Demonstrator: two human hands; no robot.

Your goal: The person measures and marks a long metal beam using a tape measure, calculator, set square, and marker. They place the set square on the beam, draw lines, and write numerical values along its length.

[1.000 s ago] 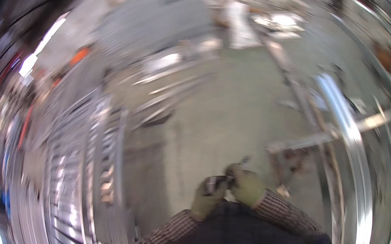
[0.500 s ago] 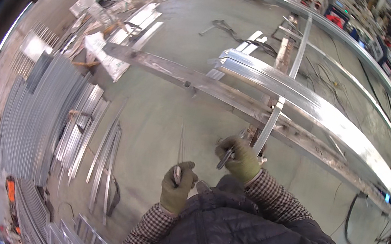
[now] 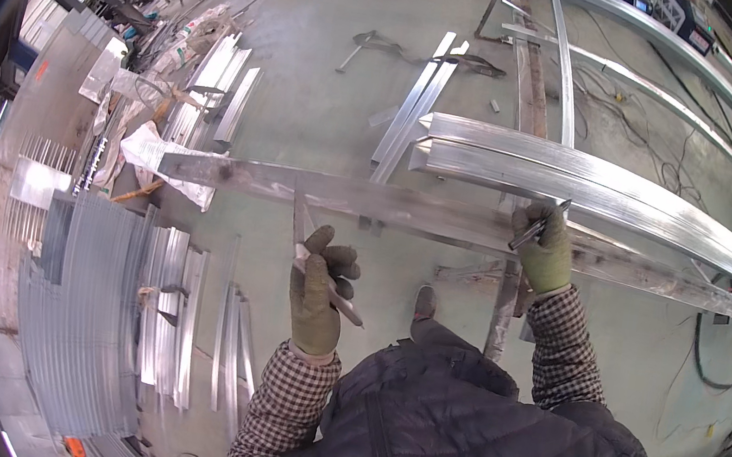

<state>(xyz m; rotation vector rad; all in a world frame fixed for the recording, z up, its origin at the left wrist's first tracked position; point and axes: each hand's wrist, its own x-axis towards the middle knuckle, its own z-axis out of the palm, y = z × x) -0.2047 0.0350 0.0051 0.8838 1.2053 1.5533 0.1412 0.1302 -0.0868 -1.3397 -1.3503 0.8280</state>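
Note:
My gloved left hand (image 3: 315,310) is closed around a thin angled metal tool that looks like a try square (image 3: 299,224). Its long blade points up and away, and its short arm sticks out below the fingers. In my gloved right hand (image 3: 549,259) is a dark, slim, pen-like tool (image 3: 525,237), whose exact kind I cannot make out. That hand is over the long beam (image 3: 443,211), close to the near edge of two shiny metal profiles (image 3: 597,182) lying side by side. Whether it touches them, I cannot tell.
Corrugated grey sheets (image 3: 82,320) and narrow metal strips (image 3: 162,312) lie on the floor at left. A crossing beam (image 3: 533,88) runs under the profiles. Beyond are a long metal frame (image 3: 675,94) and loose cables (image 3: 674,169). A black cable (image 3: 699,355) loops at right.
Both hands have moved forward and farther apart, the right one up to the profiles with its pen-like tool. My left hand has raised the square. The view has shifted too.

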